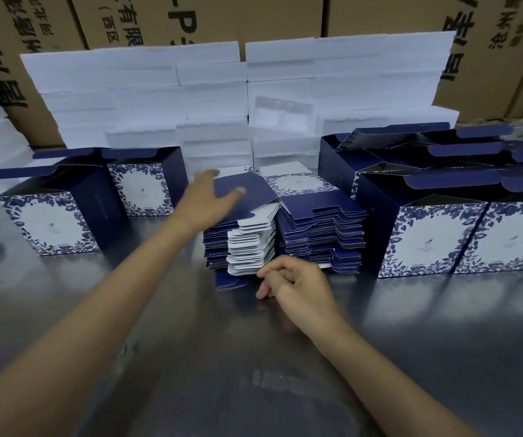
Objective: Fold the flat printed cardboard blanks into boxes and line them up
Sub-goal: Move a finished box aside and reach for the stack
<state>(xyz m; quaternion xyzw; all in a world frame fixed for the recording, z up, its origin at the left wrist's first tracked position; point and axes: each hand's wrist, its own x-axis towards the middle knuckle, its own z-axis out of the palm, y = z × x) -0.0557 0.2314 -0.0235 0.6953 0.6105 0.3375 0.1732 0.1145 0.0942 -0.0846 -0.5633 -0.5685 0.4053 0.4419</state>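
Blanks: two stacks of flat printed cardboard blanks (282, 228) lie side by side on the tabletop (127, 310), between the two hands and straight ahead of the person.
Top blank: dark blue sheet (244, 197) on the left stack, directly under the left fingers.
Left hand: the left hand (205, 195) reaches out over the left stack, fingers (238, 192) straight and spread wide, lying on or just above the top blank; contact cannot be told for sure, and it grips nothing.
Right hand: the right hand (294, 280) rests on the tabletop just in front of the stacks, its fingers (269, 271) loosely curled near the lowest white flaps, holding nothing.
Handling, as a judgement: thin card, light, stiff along the panels but quick to bend at the creases; the printed face looks smooth, so sheets may slide off one another. Best taken by a free edge or a protruding flap, lifting one sheet only, since neighbours could drag along.
Folded boxes, left of the left fingers: two boxes (55, 222) stand upright, top flaps open; what is inside cannot be seen.
Folded boxes, right of the right fingers: a row of boxes (436, 238) standing touching one another, tops open, interiors dark.
Behind the stacks, beyond the left fingers: piled white foam blocks (146, 89) and brown cartons (253, 17).
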